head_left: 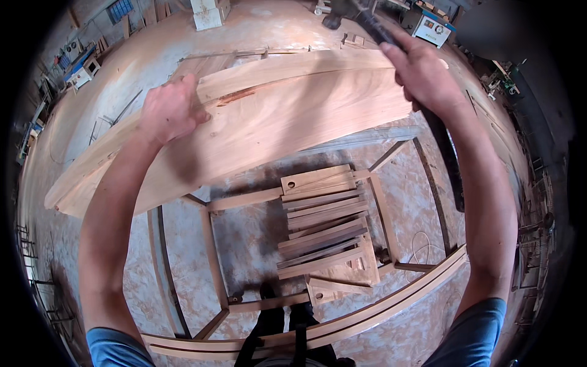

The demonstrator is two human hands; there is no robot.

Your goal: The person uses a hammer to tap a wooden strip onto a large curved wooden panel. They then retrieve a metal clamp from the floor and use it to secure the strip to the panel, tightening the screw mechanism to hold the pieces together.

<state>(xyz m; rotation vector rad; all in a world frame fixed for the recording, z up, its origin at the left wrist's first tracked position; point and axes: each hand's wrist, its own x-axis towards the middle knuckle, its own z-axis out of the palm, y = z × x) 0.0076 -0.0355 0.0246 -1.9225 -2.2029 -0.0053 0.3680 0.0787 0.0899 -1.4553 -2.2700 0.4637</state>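
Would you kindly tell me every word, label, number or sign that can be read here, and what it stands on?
No text can be read.
White-and-blue machine, upper right: panel markings too small to read.
Wooden board: no lettering visible, only grain and a reddish-brown streak.
Hammer: no lettering I can make out.

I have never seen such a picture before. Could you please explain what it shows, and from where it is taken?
There is no machine working here: these are a person's own bare hands. The picture comes from a wide fisheye camera worn on the head, looking down, so straight edges look bent. The left hand is curled onto a wide wooden board. The right hand holds a dark hammer, somewhat blurred. Below the board in the view you see a wooden frame, with loose wooden strips lying side by side within its outline.
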